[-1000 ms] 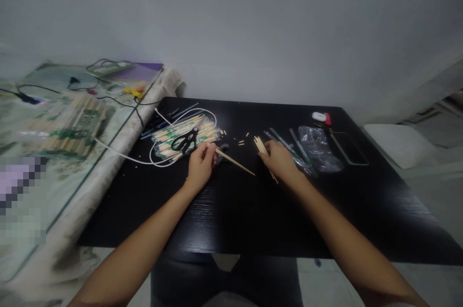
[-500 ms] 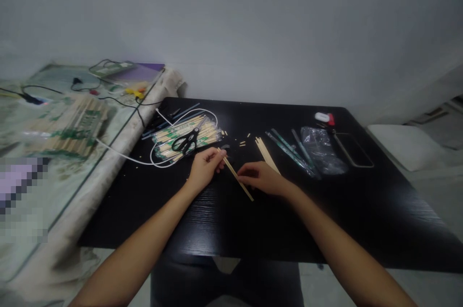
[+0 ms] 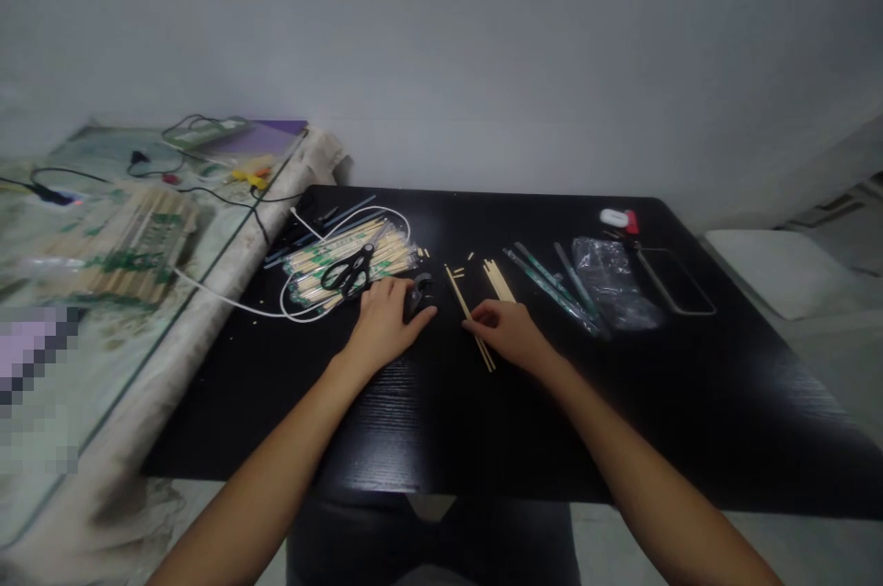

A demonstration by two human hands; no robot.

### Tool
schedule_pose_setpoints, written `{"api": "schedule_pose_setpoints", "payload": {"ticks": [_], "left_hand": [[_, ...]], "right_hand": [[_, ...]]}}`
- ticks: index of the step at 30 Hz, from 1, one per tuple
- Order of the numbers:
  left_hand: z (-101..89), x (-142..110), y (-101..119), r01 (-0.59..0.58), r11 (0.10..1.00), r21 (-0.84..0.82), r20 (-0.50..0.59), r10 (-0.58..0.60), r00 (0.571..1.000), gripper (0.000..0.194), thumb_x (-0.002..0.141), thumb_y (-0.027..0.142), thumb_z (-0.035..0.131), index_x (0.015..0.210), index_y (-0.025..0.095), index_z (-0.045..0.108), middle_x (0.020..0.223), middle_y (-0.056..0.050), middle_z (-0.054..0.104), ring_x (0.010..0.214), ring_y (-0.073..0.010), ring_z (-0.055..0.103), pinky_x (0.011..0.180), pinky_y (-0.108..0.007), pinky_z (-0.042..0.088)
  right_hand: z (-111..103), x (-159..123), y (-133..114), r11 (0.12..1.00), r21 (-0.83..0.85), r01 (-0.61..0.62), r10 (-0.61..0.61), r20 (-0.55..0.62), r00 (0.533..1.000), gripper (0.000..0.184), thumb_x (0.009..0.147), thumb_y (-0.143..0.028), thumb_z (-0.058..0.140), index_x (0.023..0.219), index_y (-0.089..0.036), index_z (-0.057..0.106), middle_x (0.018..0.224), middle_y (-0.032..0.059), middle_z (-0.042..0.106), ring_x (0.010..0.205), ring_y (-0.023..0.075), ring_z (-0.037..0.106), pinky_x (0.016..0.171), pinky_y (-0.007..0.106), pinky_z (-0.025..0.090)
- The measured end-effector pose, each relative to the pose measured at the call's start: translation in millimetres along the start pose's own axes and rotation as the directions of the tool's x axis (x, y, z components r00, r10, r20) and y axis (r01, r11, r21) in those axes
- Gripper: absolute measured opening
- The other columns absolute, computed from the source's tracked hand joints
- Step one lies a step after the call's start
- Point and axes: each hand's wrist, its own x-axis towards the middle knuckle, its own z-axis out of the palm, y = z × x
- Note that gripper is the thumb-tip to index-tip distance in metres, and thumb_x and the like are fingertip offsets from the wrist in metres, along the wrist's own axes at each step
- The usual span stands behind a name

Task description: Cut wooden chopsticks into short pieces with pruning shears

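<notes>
My left hand (image 3: 383, 321) lies on the black table (image 3: 441, 420), fingers curled over a small black tool (image 3: 418, 292). To its right, my right hand (image 3: 509, 334) pinches a thin wooden stick (image 3: 464, 303) that lies flat on the table, pointing away from me. A few more bare sticks (image 3: 498, 280) lie just beyond my right hand. Small cut wooden bits (image 3: 458, 271) are scattered between them.
A bundle of wrapped chopsticks (image 3: 345, 253) with black scissors (image 3: 349, 273) on top sits inside a white cable loop (image 3: 290, 305). Green wrappers (image 3: 544, 278), a clear plastic bag (image 3: 607, 278) and a black frame (image 3: 674, 284) lie right. A glass-topped side table (image 3: 103, 328) stands left.
My left hand let go of the stick and moved onto the black tool. My right hand came from the stick pile, took the stick and laid it down flat.
</notes>
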Motion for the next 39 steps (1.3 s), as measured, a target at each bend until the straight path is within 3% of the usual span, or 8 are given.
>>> {"api": "schedule_pose_setpoints", "payload": {"ticks": [10, 16, 20, 25, 28, 32, 35, 39], "left_hand": [[-22.9, -9, -9, -0.002, 0.951, 0.309, 0.235, -0.074, 0.969, 0.089, 0.076, 0.062, 0.073, 0.146, 0.013, 0.047, 0.149, -0.024, 0.047, 0.137, -0.0435, 0.046, 0.112, -0.055, 0.037], [-38.3, -12, -9, 0.000, 0.909, 0.416, 0.345, -0.159, 0.925, 0.102, 0.074, 0.063, 0.073, 0.153, 0.007, 0.040, 0.155, -0.029, 0.043, 0.141, -0.0461, 0.043, 0.113, -0.052, 0.036], [-45.2, -5, -7, -0.054, 0.879, 0.474, 0.358, -0.136, 0.924, 0.090, 0.076, 0.061, 0.072, 0.145, 0.007, 0.049, 0.138, -0.027, 0.057, 0.127, -0.0445, 0.055, 0.105, -0.051, 0.043], [-46.6, 0, -7, -0.060, 0.875, 0.480, 0.353, -0.130, 0.927, 0.056, 0.074, 0.051, 0.074, 0.113, 0.013, 0.066, 0.111, -0.022, 0.067, 0.106, -0.0408, 0.065, 0.085, -0.046, 0.053], [-43.0, 0, -9, -0.003, 0.887, 0.463, 0.313, -0.160, 0.936, 0.044, 0.072, 0.046, 0.073, 0.103, 0.015, 0.066, 0.106, -0.021, 0.068, 0.103, -0.0410, 0.067, 0.079, -0.045, 0.055], [-41.8, 5, -10, 0.077, 0.908, 0.412, 0.254, -0.195, 0.947, 0.029, 0.078, 0.035, 0.066, 0.100, 0.016, 0.065, 0.101, -0.020, 0.070, 0.097, -0.0379, 0.069, 0.081, -0.046, 0.055], [-42.3, 16, -4, 0.029, 0.929, 0.368, 0.188, -0.105, 0.976, 0.029, 0.083, 0.030, 0.063, 0.109, 0.016, 0.063, 0.109, -0.019, 0.067, 0.104, -0.0366, 0.066, 0.086, -0.047, 0.054], [-31.0, 29, 5, -0.067, 0.990, 0.128, 0.080, 0.057, 0.995, 0.029, 0.093, 0.030, 0.058, 0.119, 0.019, 0.058, 0.113, -0.015, 0.066, 0.105, -0.0313, 0.065, 0.092, -0.044, 0.052]], "right_hand": [[3, -3, 1, 0.997, -0.071, -0.031, 0.030, -0.028, 0.999, 0.022, 0.078, -0.041, 0.080, 0.077, -0.020, 0.073, 0.069, 0.0016, 0.071, 0.064, 0.0168, 0.065, 0.062, 0.028, 0.046], [4, 0, -2, 0.942, 0.326, -0.072, 0.106, -0.086, 0.991, 0.030, 0.083, -0.049, 0.071, 0.076, -0.020, 0.067, 0.066, 0.0014, 0.069, 0.048, 0.0124, 0.055, 0.045, 0.025, 0.040], [-4, -1, -9, 0.710, 0.701, -0.070, 0.109, -0.011, 0.994, 0.041, 0.081, -0.060, 0.072, 0.092, -0.022, 0.062, 0.081, 0.0020, 0.073, 0.043, 0.0097, 0.053, 0.037, 0.022, 0.037], [-18, -1, -15, 0.517, 0.845, -0.137, 0.061, 0.123, 0.991, 0.042, 0.087, -0.064, 0.064, 0.092, -0.022, 0.062, 0.092, 0.0065, 0.073, 0.077, 0.0187, 0.072, 0.064, 0.029, 0.057], [-21, -1, -17, 0.501, 0.850, -0.162, 0.067, 0.149, 0.987, 0.043, 0.086, -0.064, 0.062, 0.081, -0.022, 0.057, 0.078, 0.0038, 0.064, 0.085, 0.0215, 0.070, 0.073, 0.033, 0.057], [-18, -2, -16, 0.489, 0.868, -0.084, 0.062, 0.062, 0.996, 0.041, 0.066, -0.038, 0.087, 0.089, -0.023, 0.057, 0.063, -0.0078, 0.046, 0.060, 0.0115, 0.050, 0.057, 0.025, 0.043], [-14, -1, -14, 0.485, 0.872, -0.067, 0.070, 0.038, 0.997, 0.042, 0.062, -0.031, 0.090, 0.095, -0.021, 0.065, 0.060, -0.0106, 0.040, 0.052, 0.0064, 0.036, 0.051, 0.022, 0.031], [-14, 2, -17, 0.551, 0.833, -0.053, 0.106, -0.007, 0.994, 0.038, 0.063, -0.039, 0.091, 0.089, -0.016, 0.073, 0.063, -0.0065, 0.047, 0.054, 0.0055, 0.037, 0.048, 0.021, 0.026]]}}
